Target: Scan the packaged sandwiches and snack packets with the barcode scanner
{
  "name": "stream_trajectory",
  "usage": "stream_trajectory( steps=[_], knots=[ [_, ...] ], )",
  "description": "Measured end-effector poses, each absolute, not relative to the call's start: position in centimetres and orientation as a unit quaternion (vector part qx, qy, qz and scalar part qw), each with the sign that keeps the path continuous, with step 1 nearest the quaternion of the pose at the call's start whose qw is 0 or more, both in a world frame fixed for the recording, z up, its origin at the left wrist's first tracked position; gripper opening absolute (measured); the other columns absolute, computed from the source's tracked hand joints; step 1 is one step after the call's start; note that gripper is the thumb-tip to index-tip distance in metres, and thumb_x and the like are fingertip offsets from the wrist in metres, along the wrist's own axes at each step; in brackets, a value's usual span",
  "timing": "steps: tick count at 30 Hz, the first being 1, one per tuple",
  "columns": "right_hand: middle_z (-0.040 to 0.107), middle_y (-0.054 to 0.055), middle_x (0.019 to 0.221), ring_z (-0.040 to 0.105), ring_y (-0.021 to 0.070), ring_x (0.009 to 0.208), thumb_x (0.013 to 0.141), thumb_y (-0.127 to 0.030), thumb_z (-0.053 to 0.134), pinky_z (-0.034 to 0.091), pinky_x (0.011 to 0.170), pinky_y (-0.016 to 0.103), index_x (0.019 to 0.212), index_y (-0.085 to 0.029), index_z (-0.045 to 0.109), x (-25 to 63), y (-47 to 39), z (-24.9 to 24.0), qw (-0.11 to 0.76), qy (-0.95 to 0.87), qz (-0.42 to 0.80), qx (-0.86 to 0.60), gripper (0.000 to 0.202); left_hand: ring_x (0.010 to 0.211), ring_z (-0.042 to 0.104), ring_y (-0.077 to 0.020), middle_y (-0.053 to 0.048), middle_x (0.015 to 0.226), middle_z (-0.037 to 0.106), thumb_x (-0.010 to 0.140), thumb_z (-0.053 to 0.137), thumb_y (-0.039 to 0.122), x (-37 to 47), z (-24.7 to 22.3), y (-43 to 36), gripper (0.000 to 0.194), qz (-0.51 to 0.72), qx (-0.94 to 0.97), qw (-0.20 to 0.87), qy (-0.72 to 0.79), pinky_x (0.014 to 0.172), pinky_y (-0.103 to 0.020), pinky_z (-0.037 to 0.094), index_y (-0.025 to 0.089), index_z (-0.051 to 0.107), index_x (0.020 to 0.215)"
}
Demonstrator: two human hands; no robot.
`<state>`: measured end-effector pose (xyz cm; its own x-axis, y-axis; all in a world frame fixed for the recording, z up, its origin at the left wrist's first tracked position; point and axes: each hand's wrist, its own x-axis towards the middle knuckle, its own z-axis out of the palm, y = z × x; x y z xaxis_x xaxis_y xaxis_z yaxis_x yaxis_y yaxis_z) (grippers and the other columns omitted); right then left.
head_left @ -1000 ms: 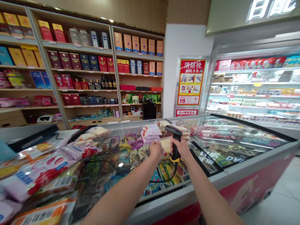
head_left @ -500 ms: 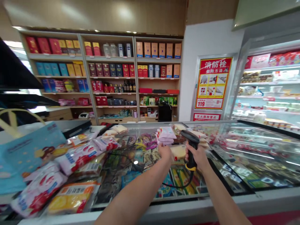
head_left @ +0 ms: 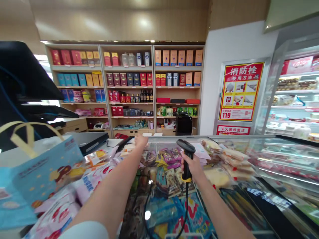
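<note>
In the head view my right hand is wrapped round the grip of a black barcode scanner with a yellow band at its base. The scanner is held upright over the glass top of a freezer, and its cable hangs down from the handle. My left hand reaches to the back left, close to some pale packets. Its fingers are small and mostly hidden, so what they hold, if anything, does not show. Pink-white packets lie behind the scanner, partly covered by it.
A blue gift bag and red-white packets stand at the left, below a dark monitor. Flat pale packs are stacked on the right of the freezer glass. Shelves with boxes line the back wall.
My left hand has left the pink-white packets and moved left towards the back. My right hand has carried the scanner slightly left. The view has turned a little left.
</note>
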<state>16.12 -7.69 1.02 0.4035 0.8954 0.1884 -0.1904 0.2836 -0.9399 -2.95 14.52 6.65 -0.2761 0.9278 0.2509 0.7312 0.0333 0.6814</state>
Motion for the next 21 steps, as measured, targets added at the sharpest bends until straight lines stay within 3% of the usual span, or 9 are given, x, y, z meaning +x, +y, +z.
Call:
stream_trajectory(
  steps=[5,9,14,17,21],
  knots=[
    [0.051,-0.005,0.044,0.047,0.0113,0.033,0.066,-0.054,0.071,0.043,0.037,0.025,0.067,-0.02,0.052,15.9,-8.1,-1.4,0.667,-0.434,0.338,-0.502,0.039,0.138,0.033,-0.0446,-0.029,0.141,0.047,0.076,0.06,0.056,-4.7,6.4,20.8,0.073,0.262,0.586,0.053,0.765,0.104,-0.058,0.035,0.008,0.055,0.13],
    [0.055,-0.002,0.047,0.056,0.0145,0.041,0.076,-0.052,0.064,0.047,0.046,0.026,0.07,-0.019,0.056,16.1,-9.4,-1.9,0.635,-0.464,0.296,-0.542,0.035,0.13,0.042,-0.0493,-0.031,0.135,0.053,0.073,0.059,0.063,-5.2,4.4,25.1,0.077,0.212,0.6,0.043,0.771,0.097,-0.064,0.037,0.009,0.056,0.128],
    [0.058,-0.001,0.047,0.06,0.017,0.046,0.08,-0.049,0.062,0.049,0.053,0.027,0.076,-0.017,0.061,15.5,-10.2,-1.6,0.608,-0.486,0.236,-0.581,0.033,0.099,0.065,-0.0399,-0.02,0.102,0.07,0.066,0.071,0.05,-5.3,0.8,27.1,0.056,0.202,0.683,0.112,0.693,0.081,-0.047,0.051,0.015,0.064,0.108],
    [0.059,0.0,0.048,0.061,0.0182,0.047,0.079,-0.048,0.062,0.049,0.054,0.028,0.075,-0.018,0.062,15.3,-10.4,-1.2,0.609,-0.493,0.224,-0.579,0.031,0.079,0.069,-0.0326,-0.011,0.08,0.072,0.057,0.078,0.037,-3.6,0.1,25.9,0.042,0.142,0.734,0.19,0.637,0.071,-0.04,0.054,0.018,0.066,0.092],
    [0.057,0.0,0.043,0.058,0.0195,0.042,0.073,-0.049,0.065,0.046,0.048,0.029,0.068,-0.021,0.059,15.2,-10.1,-0.8,0.631,-0.47,0.229,-0.573,0.029,0.086,0.069,-0.0358,-0.01,0.076,0.072,0.041,0.079,0.017,-0.6,0.2,22.3,0.031,0.074,0.786,0.172,0.589,0.078,-0.042,0.052,0.019,0.063,0.069]
  ],
)
